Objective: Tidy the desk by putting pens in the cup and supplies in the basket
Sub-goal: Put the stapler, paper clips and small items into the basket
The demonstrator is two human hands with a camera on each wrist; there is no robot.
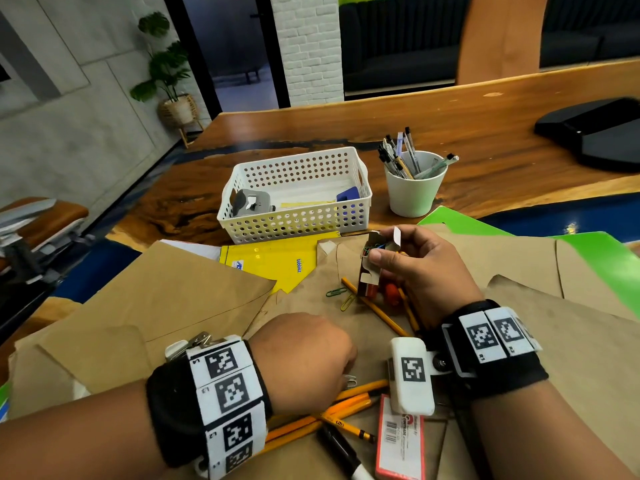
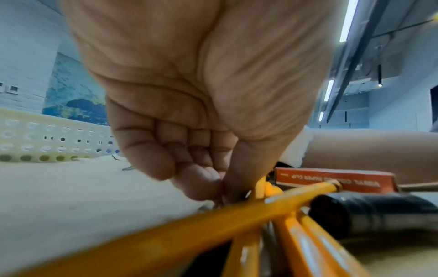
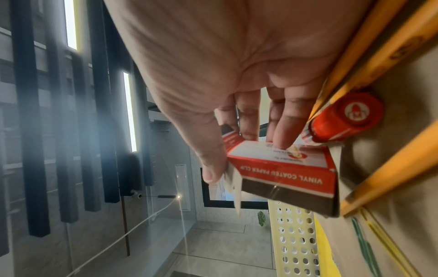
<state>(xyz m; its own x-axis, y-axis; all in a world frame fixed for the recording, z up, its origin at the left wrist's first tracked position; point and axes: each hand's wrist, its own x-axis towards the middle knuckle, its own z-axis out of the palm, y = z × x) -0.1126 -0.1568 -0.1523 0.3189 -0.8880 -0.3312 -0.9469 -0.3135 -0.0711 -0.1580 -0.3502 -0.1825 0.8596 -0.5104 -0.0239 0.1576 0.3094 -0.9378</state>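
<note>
Paper-clip box held open in right grip; left grip pinches a paper clip

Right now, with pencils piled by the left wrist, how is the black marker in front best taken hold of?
Grip the black marker across its barrel near the middle, coming from above. It lies flat on the brown paper, partly tucked under the yellow pencils, so its far end is blocked. Probably slide it out toward you first.

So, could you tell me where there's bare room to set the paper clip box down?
Free: the basket floor between hole punch and blue item. Crowded: pencils by the left hand.
</note>
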